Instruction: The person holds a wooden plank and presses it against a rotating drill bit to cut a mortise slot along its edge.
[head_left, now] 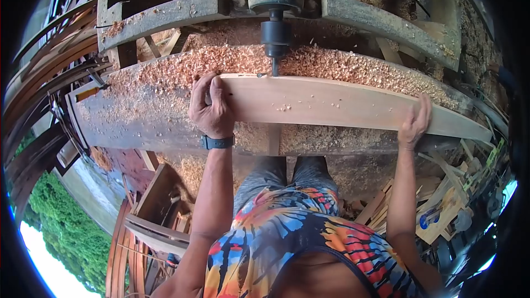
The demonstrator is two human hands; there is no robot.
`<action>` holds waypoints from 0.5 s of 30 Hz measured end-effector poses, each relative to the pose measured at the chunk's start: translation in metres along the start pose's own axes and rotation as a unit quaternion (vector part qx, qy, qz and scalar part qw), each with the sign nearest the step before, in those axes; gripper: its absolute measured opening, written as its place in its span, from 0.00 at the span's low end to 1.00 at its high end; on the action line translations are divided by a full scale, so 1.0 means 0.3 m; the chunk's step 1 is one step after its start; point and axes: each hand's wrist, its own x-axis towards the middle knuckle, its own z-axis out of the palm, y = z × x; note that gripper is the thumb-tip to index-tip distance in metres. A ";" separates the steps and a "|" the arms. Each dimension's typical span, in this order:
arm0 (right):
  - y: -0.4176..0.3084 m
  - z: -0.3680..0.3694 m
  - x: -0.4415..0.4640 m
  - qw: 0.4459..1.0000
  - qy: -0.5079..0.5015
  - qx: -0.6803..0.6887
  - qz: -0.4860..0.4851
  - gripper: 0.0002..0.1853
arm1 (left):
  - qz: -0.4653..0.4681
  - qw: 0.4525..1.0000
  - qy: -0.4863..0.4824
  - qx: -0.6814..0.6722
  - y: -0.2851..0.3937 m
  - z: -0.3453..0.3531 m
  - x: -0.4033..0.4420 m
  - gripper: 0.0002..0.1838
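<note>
A long pale wooden board (326, 102) lies flat on the workbench, with a few shavings on its face. My left hand (211, 105), a dark watch on its wrist, grips the board's left end, thumb on top and fingers curled at the far corner. Toward the board's right part, my right hand (415, 121) is closed around it, its fingers over the far edge and slightly blurred. At the board's far edge, between my hands, stands the bit (275, 66) of a machine spindle (276, 32). Whether the bit touches the wood I cannot tell.
Reddish wood shavings (232, 63) are heaped along the workbench (138, 121) behind the board. A thick wooden beam (392, 27) crosses behind the spindle. Stacked wood strips (49, 88) stand at the left; offcuts (447, 204) lie low on the right.
</note>
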 end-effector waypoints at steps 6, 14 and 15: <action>0.790 -0.011 0.106 0.794 -0.021 0.118 0.596 0.55 | -0.056 0.994 0.008 0.097 0.001 -0.004 -0.007 0.10; 0.946 0.033 0.242 0.727 0.000 0.159 0.668 0.40 | 0.015 0.993 0.015 0.112 0.033 -0.002 -0.015 0.12; 0.993 0.039 0.234 0.737 -0.001 0.134 0.662 0.39 | 0.018 0.993 0.016 0.113 0.015 -0.006 -0.016 0.12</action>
